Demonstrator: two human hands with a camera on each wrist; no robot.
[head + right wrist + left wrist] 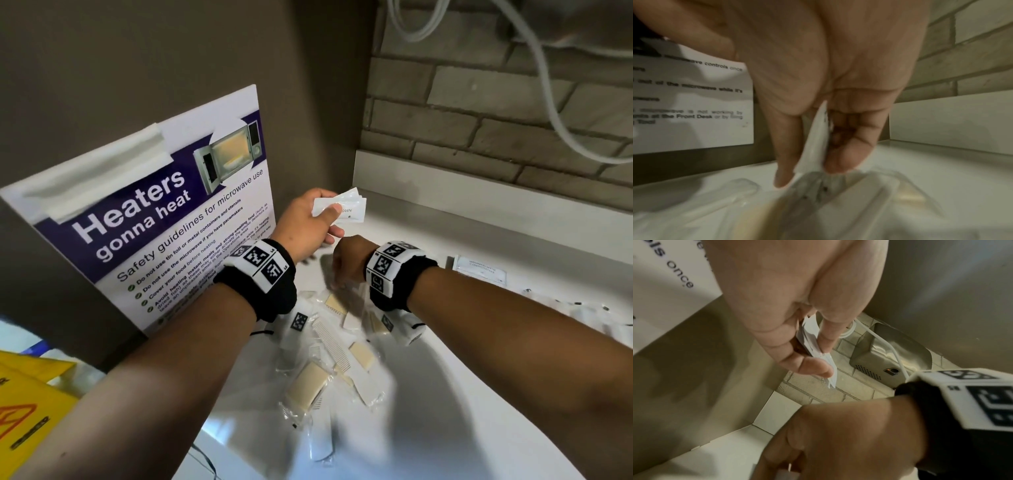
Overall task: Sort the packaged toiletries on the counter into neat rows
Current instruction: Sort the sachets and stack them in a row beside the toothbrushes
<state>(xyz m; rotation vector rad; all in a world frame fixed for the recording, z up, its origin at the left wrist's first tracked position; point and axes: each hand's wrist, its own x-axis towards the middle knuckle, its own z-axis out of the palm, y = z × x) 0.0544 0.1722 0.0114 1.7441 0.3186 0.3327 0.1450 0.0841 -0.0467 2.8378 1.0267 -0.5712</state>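
Soap bars and combs in clear wrappers (329,363) lie jumbled on the white counter (479,394), closest to the camera, below both wrists. Right hand (830,97), directly over that pile, pinches one white sachet (813,146) thumb against fingers, long axis pointing down at the pile. Left hand (305,222), beyond the pile toward the microwave poster (154,219), grips a fanned stack of toothpaste sachets (346,205). No containers visible; another flat packet (479,270) lies right of the pile.
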